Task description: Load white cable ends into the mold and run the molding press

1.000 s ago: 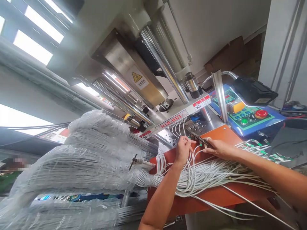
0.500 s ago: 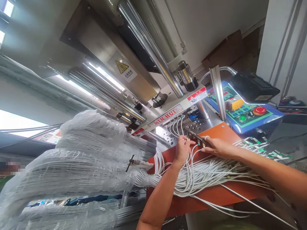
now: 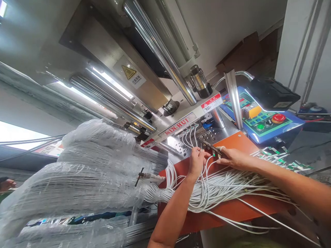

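My left hand is closed in a pinch around the end of a white cable, with a small tip showing above the fingers. My right hand grips the near end of a narrow dark metal bar, thumb on one side and fingers around it. A cable end with a green part lies along the bar between my hands. Further in, several white cables run into the press below its MIN-HUI plate. A thick bundle of white cables lies beneath my forearms on the orange-red table.
Plastic-wrapped cable bundles pile up at the left, beside a clamp. A blue control box with a red button and a black lamp stand at the right. Green-tipped cable ends spread over the table's right side. A person is at far left.
The camera view has shifted slightly. My left fingers have curled in a little near the bar; my right hand keeps its grip in the same place.
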Tool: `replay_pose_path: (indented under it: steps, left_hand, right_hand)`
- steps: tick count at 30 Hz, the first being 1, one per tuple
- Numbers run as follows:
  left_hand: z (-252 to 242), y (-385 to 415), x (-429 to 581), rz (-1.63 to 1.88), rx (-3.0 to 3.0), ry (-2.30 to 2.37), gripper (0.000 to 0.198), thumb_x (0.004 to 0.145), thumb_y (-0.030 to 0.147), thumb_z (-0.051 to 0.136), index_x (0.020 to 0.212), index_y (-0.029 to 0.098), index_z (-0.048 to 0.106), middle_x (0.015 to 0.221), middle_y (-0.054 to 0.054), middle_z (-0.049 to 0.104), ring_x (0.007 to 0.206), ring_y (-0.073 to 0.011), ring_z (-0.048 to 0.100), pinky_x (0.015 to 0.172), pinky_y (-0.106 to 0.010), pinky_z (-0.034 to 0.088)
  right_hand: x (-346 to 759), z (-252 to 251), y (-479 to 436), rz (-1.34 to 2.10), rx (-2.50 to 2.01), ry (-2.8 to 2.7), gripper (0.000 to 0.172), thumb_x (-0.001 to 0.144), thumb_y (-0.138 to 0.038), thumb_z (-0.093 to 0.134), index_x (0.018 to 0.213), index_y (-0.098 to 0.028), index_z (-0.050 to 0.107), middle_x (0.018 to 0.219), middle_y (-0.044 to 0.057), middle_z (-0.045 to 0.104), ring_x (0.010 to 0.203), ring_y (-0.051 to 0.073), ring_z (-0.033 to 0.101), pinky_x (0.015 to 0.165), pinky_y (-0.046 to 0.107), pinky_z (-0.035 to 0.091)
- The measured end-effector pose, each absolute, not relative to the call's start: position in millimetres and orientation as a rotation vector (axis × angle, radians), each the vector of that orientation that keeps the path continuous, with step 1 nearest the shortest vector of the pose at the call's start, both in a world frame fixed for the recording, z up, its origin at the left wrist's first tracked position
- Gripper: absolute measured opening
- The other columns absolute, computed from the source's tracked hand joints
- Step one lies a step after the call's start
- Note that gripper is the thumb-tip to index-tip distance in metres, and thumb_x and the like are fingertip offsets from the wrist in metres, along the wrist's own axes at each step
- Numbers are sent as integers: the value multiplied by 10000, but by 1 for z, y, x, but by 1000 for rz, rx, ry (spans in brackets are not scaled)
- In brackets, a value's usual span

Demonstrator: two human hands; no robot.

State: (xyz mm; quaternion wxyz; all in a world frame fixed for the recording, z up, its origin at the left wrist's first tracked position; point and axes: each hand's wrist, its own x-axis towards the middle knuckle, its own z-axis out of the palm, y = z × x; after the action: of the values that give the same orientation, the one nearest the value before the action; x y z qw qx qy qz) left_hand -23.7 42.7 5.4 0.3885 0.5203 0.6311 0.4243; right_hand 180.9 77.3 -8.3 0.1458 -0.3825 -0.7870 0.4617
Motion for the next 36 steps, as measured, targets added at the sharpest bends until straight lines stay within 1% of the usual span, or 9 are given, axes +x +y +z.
replay_pose_path:
  steps: [3, 6, 8, 10, 12, 18, 26, 29, 36]
  left_hand:
    - [8, 42, -25, 1103, 1360, 1611, 227, 885, 375, 535, 967, 174, 467, 813, -59, 733, 374, -38, 428, 436, -178, 347]
    - [11, 42, -27, 1107, 1402, 1660, 258, 876, 405, 561, 926, 152, 582, 808, -59, 736, 405, -51, 496, 490, -196, 413]
    - [13, 42, -29, 1103, 1438, 1681, 274, 853, 415, 595, 872, 148, 653, 795, -57, 735, 494, -83, 580, 547, -210, 463]
    - [13, 42, -30, 1105, 1485, 1668, 244, 810, 391, 652, 853, 155, 702, 830, -58, 737, 641, -121, 649, 621, -225, 508]
    - [11, 42, -31, 1098, 1488, 1625, 212, 774, 357, 693, 850, 162, 727, 876, -57, 739, 738, -143, 674, 685, -242, 542]
    - [2, 42, -32, 1081, 1442, 1520, 147, 758, 281, 709, 841, 161, 727, 897, -53, 745, 843, -168, 704, 832, -290, 570]
    - [-5, 44, -35, 1024, 1722, 1634, 143, 800, 295, 676, 842, 170, 731, 852, -33, 732, 783, -157, 688, 767, -266, 568]
    - [-5, 43, -33, 1016, 1810, 1678, 120, 818, 269, 653, 838, 180, 731, 845, -29, 726, 783, -153, 678, 753, -256, 558]
    - [-7, 47, -31, 1067, 1765, 1690, 125, 837, 207, 603, 861, 190, 725, 853, -30, 726, 754, -152, 686, 731, -266, 565]
  right_hand:
    - [181, -7, 77, 1334, -1097, -2262, 328, 856, -547, 480, 894, -229, 411, 849, 49, 617, 746, 213, 574, 639, 295, 394]
    - [180, -6, 78, 1334, -1088, -2259, 324, 854, -541, 483, 879, -226, 409, 859, 53, 617, 745, 211, 573, 642, 295, 395]
    - [180, -5, 78, 1339, -1085, -2257, 320, 852, -534, 487, 891, -225, 414, 867, 55, 619, 754, 213, 576, 647, 295, 397]
    - [180, -4, 79, 1349, -1093, -2256, 317, 852, -529, 492, 901, -224, 421, 865, 55, 620, 756, 212, 578, 648, 294, 398]
    - [180, -4, 79, 1350, -1099, -2257, 314, 852, -524, 496, 904, -222, 428, 863, 56, 621, 754, 211, 580, 647, 292, 399]
    - [180, -3, 79, 1342, -1073, -2266, 324, 856, -523, 505, 935, -215, 448, 887, 63, 625, 773, 214, 583, 657, 293, 406]
    - [182, -1, 79, 1346, -1089, -2248, 346, 856, -530, 507, 979, -209, 465, 887, 64, 634, 772, 216, 594, 654, 292, 414]
    - [181, -1, 79, 1311, -1079, -2264, 331, 866, -531, 496, 945, -211, 456, 855, 60, 630, 737, 208, 589, 628, 284, 404]
    - [176, 7, 76, 1220, -1166, -2345, 280, 876, -477, 504, 917, -210, 431, 852, 77, 639, 728, 216, 599, 605, 282, 384]
